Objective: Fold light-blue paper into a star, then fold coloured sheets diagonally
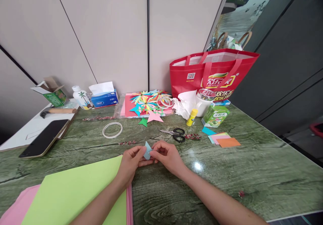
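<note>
At lower centre of the frame, grips a small blue paper (147, 150) between closed fingers of the left hand (130, 162) and right hand (168, 156); looks part-folded to a point. Right of centre, has paper slips (229, 142) lying flat, seemingly unfolded; farther, at mid-frame, has paper stars (154, 116), apparently finished.

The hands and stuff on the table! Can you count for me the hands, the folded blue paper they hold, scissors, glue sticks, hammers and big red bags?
Hands (left hand, right hand): 2
Folded blue paper: 1
Scissors: 1
Glue stick: 1
Hammer: 1
Red bag: 1
Total: 7
</note>
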Tool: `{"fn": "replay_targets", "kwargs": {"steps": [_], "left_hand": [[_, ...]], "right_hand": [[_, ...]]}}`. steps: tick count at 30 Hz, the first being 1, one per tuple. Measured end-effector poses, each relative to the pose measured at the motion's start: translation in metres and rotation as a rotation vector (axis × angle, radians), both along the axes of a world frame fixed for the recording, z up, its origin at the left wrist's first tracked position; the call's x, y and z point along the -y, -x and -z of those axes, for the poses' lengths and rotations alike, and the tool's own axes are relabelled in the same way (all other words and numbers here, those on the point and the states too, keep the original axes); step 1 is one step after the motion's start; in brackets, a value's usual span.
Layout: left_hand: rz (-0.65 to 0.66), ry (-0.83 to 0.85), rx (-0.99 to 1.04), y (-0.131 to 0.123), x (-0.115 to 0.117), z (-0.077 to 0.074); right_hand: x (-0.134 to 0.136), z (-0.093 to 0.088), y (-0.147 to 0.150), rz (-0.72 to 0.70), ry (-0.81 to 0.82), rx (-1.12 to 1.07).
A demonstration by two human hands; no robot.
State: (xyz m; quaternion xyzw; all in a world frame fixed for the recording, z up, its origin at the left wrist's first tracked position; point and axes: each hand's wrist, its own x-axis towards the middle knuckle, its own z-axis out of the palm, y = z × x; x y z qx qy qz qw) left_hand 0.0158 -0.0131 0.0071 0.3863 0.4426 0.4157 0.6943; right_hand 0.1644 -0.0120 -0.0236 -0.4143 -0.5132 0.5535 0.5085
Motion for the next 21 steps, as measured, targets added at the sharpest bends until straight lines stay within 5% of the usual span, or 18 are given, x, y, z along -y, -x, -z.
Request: {"fn": "replay_targets", "kwargs": {"steps": [21], "left_hand": [[-0.003, 0.032, 0.125, -0.0033, 0.0042, -0.0025]], "right_hand": [[0.0010, 0.0009, 0.0015, 0.042, 0.040, 0.099]]}}
